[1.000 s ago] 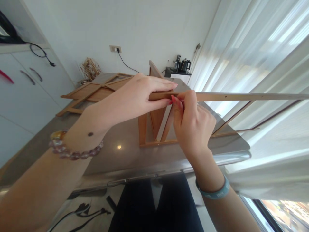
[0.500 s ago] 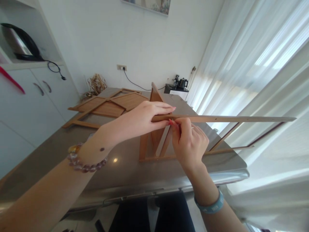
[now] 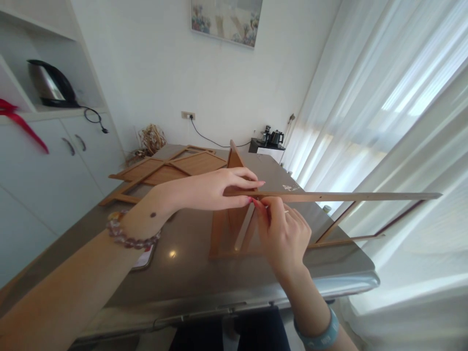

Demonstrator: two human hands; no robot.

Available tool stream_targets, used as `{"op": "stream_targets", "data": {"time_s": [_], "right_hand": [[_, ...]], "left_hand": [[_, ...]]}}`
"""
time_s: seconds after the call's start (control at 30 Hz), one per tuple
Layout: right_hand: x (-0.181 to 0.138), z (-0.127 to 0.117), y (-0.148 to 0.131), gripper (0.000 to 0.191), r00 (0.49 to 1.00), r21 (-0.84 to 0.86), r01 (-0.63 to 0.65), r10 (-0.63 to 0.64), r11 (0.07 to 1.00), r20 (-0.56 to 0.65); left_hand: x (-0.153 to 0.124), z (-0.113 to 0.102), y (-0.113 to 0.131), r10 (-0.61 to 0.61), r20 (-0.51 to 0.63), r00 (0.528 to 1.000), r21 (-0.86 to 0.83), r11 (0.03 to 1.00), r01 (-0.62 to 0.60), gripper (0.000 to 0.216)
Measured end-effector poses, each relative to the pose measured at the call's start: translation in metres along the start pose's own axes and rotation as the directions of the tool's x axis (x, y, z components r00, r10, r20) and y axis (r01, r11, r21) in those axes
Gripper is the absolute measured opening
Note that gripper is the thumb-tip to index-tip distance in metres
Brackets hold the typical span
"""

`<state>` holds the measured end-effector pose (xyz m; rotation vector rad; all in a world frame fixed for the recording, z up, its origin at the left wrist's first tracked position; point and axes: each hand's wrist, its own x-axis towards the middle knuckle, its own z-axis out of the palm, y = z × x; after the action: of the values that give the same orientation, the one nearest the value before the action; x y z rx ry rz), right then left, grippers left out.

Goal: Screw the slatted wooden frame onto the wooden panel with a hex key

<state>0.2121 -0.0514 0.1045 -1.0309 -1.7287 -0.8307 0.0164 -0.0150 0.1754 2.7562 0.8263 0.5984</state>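
Note:
A wooden frame stands on its edge on the grey table, its long top rail reaching out to the right. Over the rail's left part lies my left hand, gripping it between thumb and fingers. My right hand is closed in a pinch against the near face of the rail, beside the left thumb. Whatever sits between those fingertips is too small or hidden to make out. Small dark holes dot the rail. Below and behind the hands are slanted wooden panels of the same piece.
More wooden frame panels lie at the table's back left. A phone is partly covered by my left forearm. Dried plant stalks stand behind the table. A kettle sits on the left shelf; white curtains hang at right.
The camera view has tilted up a little, so the scene sits lower. The left hand keeps its grip, and the right hand stays pinched at the rail, with its fingers slightly shifted.

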Motion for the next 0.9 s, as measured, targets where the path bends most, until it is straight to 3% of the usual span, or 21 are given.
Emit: {"op": "stream_targets", "data": {"time_s": [0.43,0.67,0.9], "right_hand": [[0.002,-0.001,0.007,0.028,0.999,0.048,0.013,-0.014,0.999,0.028],[0.006,-0.003,0.009,0.025,0.998,0.040,0.000,-0.003,0.999,0.066],[0.008,-0.001,0.014,0.023,0.997,0.083,0.029,-0.035,0.996,0.071]], "left_hand": [[-0.001,0.010,-0.004,0.023,-0.096,0.995,-0.010,1.000,-0.024,0.043],[0.005,0.000,0.002,0.000,-0.037,0.999,0.058,0.998,0.002,0.036],[0.015,-0.004,0.011,-0.042,-0.009,0.999,0.139,0.989,0.043,0.045]]}}
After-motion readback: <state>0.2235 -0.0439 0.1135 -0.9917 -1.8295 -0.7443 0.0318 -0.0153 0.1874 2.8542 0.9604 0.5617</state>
